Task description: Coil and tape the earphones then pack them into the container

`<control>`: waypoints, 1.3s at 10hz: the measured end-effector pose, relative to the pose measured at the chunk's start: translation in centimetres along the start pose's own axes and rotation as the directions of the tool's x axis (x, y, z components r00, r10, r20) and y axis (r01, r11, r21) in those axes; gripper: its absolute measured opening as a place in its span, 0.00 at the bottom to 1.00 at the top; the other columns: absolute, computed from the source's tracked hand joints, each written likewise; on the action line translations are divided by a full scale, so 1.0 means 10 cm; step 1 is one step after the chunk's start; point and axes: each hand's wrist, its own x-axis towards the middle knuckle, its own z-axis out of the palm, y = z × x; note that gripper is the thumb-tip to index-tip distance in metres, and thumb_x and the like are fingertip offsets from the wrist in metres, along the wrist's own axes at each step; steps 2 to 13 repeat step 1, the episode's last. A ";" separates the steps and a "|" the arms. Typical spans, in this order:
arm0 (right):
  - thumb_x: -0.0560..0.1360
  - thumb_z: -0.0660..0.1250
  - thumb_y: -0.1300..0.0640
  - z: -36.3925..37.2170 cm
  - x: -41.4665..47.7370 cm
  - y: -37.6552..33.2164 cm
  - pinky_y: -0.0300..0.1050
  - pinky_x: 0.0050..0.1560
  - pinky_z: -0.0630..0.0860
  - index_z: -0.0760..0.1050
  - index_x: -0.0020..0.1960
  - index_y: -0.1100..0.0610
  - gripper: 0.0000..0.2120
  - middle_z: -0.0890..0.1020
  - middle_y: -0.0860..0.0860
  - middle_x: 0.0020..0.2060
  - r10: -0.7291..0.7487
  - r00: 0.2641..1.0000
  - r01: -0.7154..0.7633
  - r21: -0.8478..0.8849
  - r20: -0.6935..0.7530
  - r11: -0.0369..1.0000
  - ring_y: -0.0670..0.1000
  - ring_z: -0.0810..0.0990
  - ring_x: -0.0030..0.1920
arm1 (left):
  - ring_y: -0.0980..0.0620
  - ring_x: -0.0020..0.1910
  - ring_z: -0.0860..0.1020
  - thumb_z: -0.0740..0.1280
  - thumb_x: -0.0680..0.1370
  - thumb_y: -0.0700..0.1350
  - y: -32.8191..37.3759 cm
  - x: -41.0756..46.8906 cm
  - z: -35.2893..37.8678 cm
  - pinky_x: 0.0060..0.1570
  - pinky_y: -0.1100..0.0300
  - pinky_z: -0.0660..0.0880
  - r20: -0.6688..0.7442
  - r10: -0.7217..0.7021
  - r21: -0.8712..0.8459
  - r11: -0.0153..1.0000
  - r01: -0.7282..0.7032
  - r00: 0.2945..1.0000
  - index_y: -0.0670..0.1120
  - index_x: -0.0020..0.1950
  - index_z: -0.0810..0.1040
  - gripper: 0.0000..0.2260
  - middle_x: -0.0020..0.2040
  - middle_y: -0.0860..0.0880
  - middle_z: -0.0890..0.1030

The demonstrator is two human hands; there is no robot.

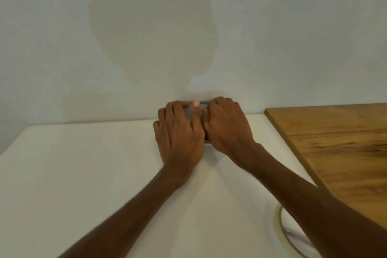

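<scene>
Container (pixel 188 116), grey and blurred, sits at the far edge of our white table (pixel 83 174) by the wall; our left hand (pixel 180 138) and right hand (pixel 228 128) both curl around it.

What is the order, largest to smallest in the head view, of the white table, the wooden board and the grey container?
1. white table
2. wooden board
3. grey container; the left hand and right hand cover most of it, so its extent is unsure.
</scene>
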 end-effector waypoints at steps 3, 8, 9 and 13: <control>0.78 0.63 0.50 -0.02 -0.04 -0.03 0.53 0.59 0.71 0.77 0.56 0.60 0.14 0.80 0.58 0.54 0.116 0.992 -0.120 0.074 0.056 0.990 0.58 0.76 0.56 | 0.54 0.55 0.74 0.45 0.81 0.63 0.08 -0.06 -0.12 0.54 0.61 0.65 0.073 -0.059 -0.018 0.998 0.060 0.996 0.52 0.57 0.73 0.23 0.54 0.55 0.78; 0.78 0.63 0.50 -0.02 -0.04 -0.03 0.53 0.59 0.71 0.77 0.56 0.60 0.14 0.80 0.58 0.54 0.116 0.992 -0.120 0.074 0.056 0.990 0.58 0.76 0.56 | 0.54 0.55 0.74 0.45 0.81 0.63 0.08 -0.06 -0.12 0.54 0.61 0.65 0.073 -0.059 -0.018 0.998 0.060 0.996 0.52 0.57 0.73 0.23 0.54 0.55 0.78; 0.78 0.63 0.50 -0.02 -0.04 -0.03 0.53 0.59 0.71 0.77 0.56 0.60 0.14 0.80 0.58 0.54 0.116 0.992 -0.120 0.074 0.056 0.990 0.58 0.76 0.56 | 0.54 0.55 0.74 0.45 0.81 0.63 0.08 -0.06 -0.12 0.54 0.61 0.65 0.073 -0.059 -0.018 0.998 0.060 0.996 0.52 0.57 0.73 0.23 0.54 0.55 0.78; 0.78 0.63 0.50 -0.02 -0.04 -0.03 0.53 0.59 0.71 0.77 0.56 0.60 0.14 0.80 0.58 0.54 0.116 0.992 -0.120 0.074 0.056 0.990 0.58 0.76 0.56 | 0.54 0.55 0.74 0.45 0.81 0.63 0.08 -0.06 -0.12 0.54 0.61 0.65 0.073 -0.059 -0.018 0.998 0.060 0.996 0.52 0.57 0.73 0.23 0.54 0.55 0.78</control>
